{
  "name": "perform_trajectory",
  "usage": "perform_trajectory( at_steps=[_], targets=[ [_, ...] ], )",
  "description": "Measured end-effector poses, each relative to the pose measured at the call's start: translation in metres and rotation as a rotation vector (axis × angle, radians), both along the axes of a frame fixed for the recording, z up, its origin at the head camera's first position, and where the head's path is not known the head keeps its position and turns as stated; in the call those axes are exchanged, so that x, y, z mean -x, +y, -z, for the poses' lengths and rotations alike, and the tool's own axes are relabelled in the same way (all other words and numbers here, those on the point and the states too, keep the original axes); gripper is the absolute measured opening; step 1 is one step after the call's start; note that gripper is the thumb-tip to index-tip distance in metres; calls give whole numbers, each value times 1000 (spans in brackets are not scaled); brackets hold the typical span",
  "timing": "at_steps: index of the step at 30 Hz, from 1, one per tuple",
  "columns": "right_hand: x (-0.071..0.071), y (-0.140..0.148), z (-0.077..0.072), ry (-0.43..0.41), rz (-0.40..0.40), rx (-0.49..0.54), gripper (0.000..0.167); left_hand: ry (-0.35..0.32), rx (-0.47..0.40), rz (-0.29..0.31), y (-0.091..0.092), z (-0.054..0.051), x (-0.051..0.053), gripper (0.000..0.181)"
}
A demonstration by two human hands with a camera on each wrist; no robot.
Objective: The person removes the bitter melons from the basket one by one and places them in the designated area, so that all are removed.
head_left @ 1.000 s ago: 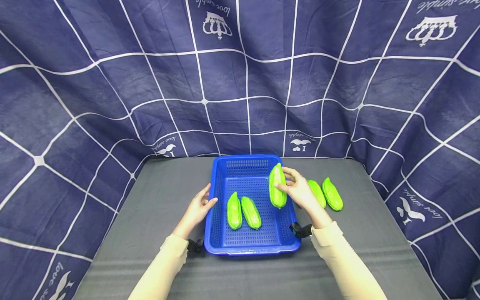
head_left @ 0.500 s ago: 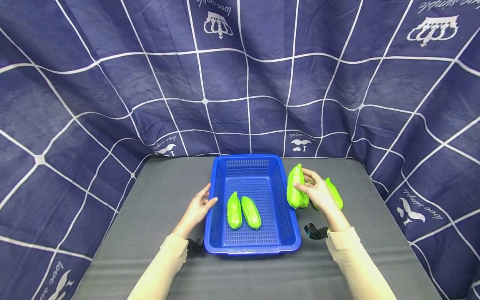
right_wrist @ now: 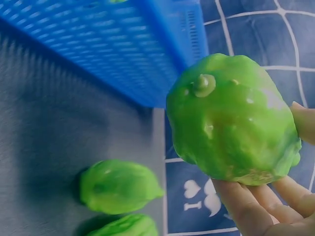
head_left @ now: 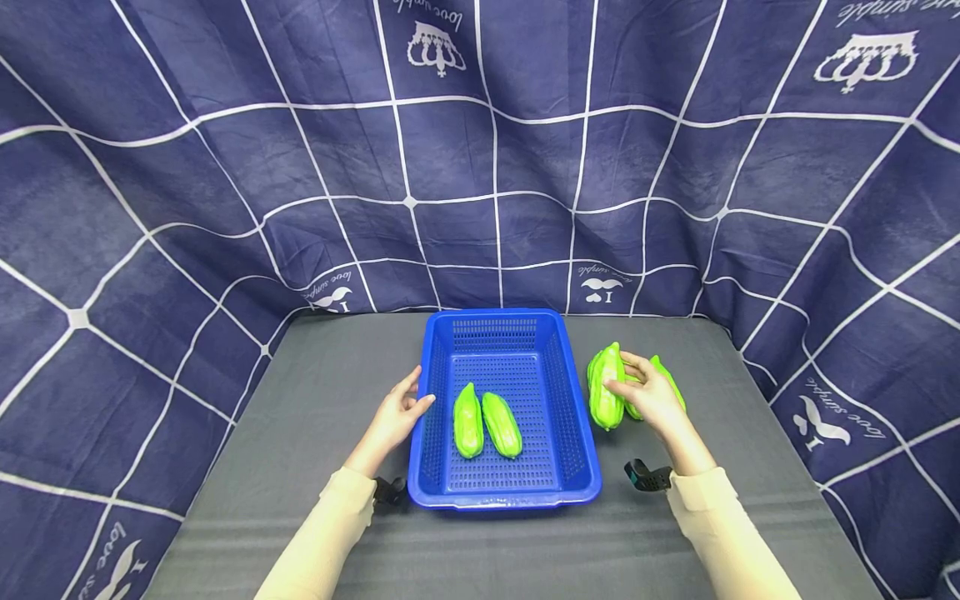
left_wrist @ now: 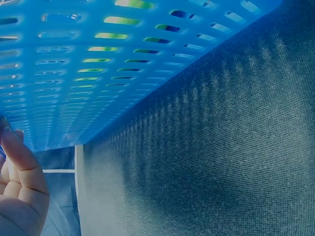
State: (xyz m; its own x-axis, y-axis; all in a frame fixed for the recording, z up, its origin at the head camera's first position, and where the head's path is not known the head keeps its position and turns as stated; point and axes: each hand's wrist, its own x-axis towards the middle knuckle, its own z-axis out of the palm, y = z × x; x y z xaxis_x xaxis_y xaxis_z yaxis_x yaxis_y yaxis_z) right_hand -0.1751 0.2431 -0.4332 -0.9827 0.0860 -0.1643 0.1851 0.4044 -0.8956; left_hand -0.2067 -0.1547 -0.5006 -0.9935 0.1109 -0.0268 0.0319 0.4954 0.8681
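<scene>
My right hand point(head_left: 651, 398) holds a green bitter melon point(head_left: 606, 387) above the table, just right of the blue basket. In the right wrist view this melon point(right_wrist: 231, 120) faces the camera end-on, with the thumb on one side and fingers beneath. Other bitter melons lie by the right hand, partly hidden; one bitter melon point(head_left: 667, 379) shows beyond the fingers. My left hand point(head_left: 393, 415) is at the left rim of the blue basket point(head_left: 505, 502), thumb over the edge and fingers along the outer side. Inside the basket lie two bitter melons point(head_left: 468, 422), side by side.
A dark grey cloth point(head_left: 337, 358) covers the table. Blue checked curtains point(head_left: 487, 150) hang behind it and on both sides. Black wrist cameras point(head_left: 647, 477) are strapped at the cuffs, the right one near the basket's right wall.
From over the basket's right side, my right hand has carried the bitter melon rightward past the rim, then lower toward the table. The left hand and the basket have stayed in place.
</scene>
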Motion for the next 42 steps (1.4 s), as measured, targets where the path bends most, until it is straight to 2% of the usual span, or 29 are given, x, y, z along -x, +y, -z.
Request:
perform_trajectory(
  at_steps=[6,13,22,28,36,42],
  targets=[
    [-2,5,13,-43,-12,-35,75,-1,-14,1,0,1,0,66],
    [-2,13,33,-55,-50,-128,71,1,-15,-3,1,2,-1,66],
    [-11,21,57,-99,-97,-190,72,7,-17,5,1,0,-1,66],
    [-18,23,67,-123,-117,-197,72,11,-37,13,1,-1,-1,65],
    [-22,22,74,-150,-157,-238,74,4,-11,4,1,0,0,66],
    [-25,24,79,-161,-144,-218,73,1,-12,2,1,1,0,66]
  ],
)
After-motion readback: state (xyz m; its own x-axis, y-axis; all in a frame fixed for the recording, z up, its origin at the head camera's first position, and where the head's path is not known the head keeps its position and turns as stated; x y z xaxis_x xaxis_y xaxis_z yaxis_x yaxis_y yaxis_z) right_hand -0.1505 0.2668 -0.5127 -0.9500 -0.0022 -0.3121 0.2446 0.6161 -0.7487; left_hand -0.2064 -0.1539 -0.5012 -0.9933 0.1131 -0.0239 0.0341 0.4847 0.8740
